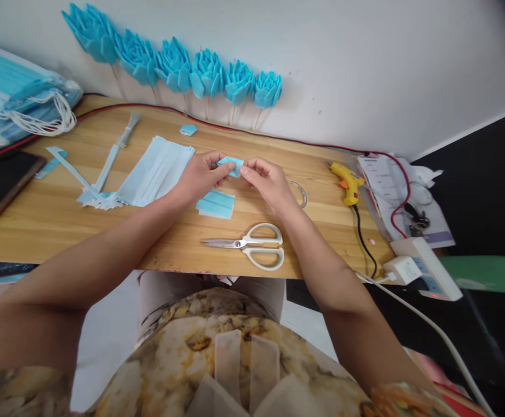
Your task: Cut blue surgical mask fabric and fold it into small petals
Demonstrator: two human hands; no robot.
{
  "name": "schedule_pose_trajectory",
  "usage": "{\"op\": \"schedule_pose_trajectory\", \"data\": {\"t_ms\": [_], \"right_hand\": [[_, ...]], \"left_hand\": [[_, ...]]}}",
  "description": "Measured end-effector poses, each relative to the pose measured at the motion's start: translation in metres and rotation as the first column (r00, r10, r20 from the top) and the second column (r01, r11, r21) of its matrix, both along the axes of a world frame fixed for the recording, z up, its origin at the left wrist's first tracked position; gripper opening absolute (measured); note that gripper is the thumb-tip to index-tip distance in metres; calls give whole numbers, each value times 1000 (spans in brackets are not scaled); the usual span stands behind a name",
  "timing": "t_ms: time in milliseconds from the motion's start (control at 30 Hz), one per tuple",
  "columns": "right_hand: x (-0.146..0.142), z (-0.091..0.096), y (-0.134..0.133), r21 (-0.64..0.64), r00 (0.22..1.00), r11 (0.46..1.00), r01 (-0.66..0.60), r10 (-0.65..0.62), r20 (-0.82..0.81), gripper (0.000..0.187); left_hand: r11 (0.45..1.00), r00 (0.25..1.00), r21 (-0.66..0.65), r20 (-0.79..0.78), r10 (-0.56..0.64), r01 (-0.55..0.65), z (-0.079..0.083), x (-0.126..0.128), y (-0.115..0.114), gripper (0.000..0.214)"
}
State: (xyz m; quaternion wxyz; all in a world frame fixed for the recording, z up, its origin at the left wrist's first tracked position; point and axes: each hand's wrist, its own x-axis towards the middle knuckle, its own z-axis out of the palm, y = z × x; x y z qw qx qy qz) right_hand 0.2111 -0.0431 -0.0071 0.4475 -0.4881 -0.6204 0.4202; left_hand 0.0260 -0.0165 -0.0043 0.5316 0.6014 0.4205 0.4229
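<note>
Between my two hands, above the middle of the wooden table, is a small folded piece of blue mask fabric (234, 164). My left hand (204, 174) pinches its left side, with the thumb on top. The fingers of my right hand (266, 179) are closed at its right edge. Below my left hand lie cut blue fabric pieces (216, 204). A stack of pleated mask sheets (159, 168) is left of my left hand. Scissors with white handles (252, 245) rest nearer my body, blades pointing left. Behind the hands sits one small folded blue piece (188, 130).
Several blue fabric flowers (209, 72) on sticks lean along the wall. Packed masks (18, 92) and a dark tablet-like device (0, 185) are at left, near cut strips (105, 168). A tape ring (299, 194), yellow glue gun (347, 182) and power strip (428, 269) are at right.
</note>
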Motion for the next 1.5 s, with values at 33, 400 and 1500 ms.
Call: {"op": "schedule_pose_trajectory", "data": {"t_ms": [33, 400, 1500], "right_hand": [[0, 0, 0, 3, 1000, 1000, 4, -4, 7, 26], [3, -4, 5, 69, 996, 994, 87, -87, 2, 24], [0, -7, 5, 86, 996, 993, 84, -84, 4, 25]], "left_hand": [[1000, 1000, 7, -7, -6, 6, -1, 0, 0, 24], [993, 987, 91, 147, 62, -76, -9, 0, 6, 18], [972, 994, 210, -7, 107, -104, -13, 2, 6, 8]]}}
